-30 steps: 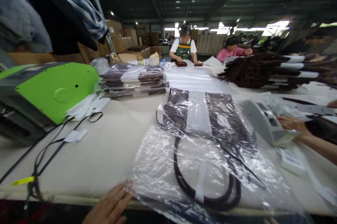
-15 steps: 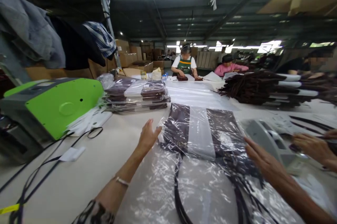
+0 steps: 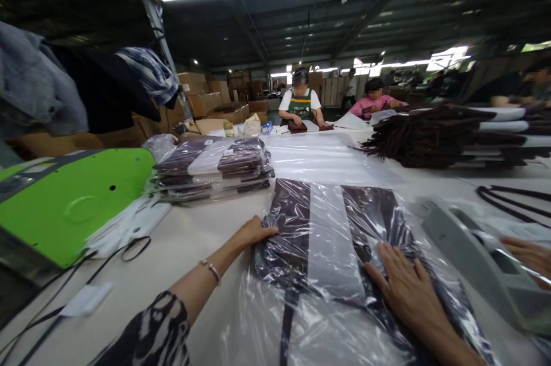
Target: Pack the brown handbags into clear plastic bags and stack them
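Observation:
In front of me lies a clear plastic bag (image 3: 331,326) with a folded dark brown item (image 3: 293,222) inside. A white band (image 3: 328,234) crosses the item's middle, and dark straps show through the loose film nearer me. My left hand (image 3: 255,232) grips the package's left edge, thumb on top and the other fingers mostly hidden. Flat on the right part of the package rests my right hand (image 3: 402,283), fingers outstretched. A small whitish patch (image 3: 376,254) shows beside its fingertips.
A stack of bagged brown items (image 3: 210,168) stands at back left, near a green machine (image 3: 81,205) and cables. A grey device (image 3: 473,257) is at right beside a co-worker's hand (image 3: 527,257). Clear plastic sheets (image 3: 327,154) and a brown pile (image 3: 447,136) lie farther back.
My left hand has moved onto the package's left edge and closed on it. My right hand has shifted from the right side onto the package's top. The view has tilted slightly.

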Tool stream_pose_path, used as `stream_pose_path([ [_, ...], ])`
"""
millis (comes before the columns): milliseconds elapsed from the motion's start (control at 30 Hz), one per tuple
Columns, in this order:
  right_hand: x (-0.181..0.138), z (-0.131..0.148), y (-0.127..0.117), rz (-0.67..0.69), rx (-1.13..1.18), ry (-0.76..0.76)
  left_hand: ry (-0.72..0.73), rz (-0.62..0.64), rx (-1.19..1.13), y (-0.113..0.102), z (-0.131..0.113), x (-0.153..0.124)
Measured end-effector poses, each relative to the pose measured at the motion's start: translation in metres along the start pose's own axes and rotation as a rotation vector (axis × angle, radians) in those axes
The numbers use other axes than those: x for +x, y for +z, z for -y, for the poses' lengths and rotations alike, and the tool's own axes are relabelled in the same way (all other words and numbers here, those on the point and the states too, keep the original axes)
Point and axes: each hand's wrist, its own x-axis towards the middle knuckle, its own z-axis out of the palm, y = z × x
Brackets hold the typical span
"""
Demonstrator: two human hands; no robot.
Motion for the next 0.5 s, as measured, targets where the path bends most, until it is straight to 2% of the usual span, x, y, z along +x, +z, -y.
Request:
stream_pose_path([
  [167,0.002,-0.011,-0.009,-0.062,-0.044,0.035,-0.018,0.215,-0.173,-0.005,-0.013,0.003],
  [267,0.000,-0.011,-0.014,0.021,-0.087,0.049,0.015,0.306,-0.329,0.001,-0.017,-0.008],
  [367,0.000,-0.008,-0.016,0.079,-0.093,0.049,-0.042,0.421,-0.621,0.010,-0.013,-0.018],
  [433,0.001,-0.006,-0.018,0.087,-0.096,0.059,-0.097,0.444,-0.766,0.015,-0.010,-0.022],
  [500,0.002,-0.004,-0.021,0.056,-0.098,0.091,-0.083,0.411,-0.842,0.017,-0.012,-0.026],
])
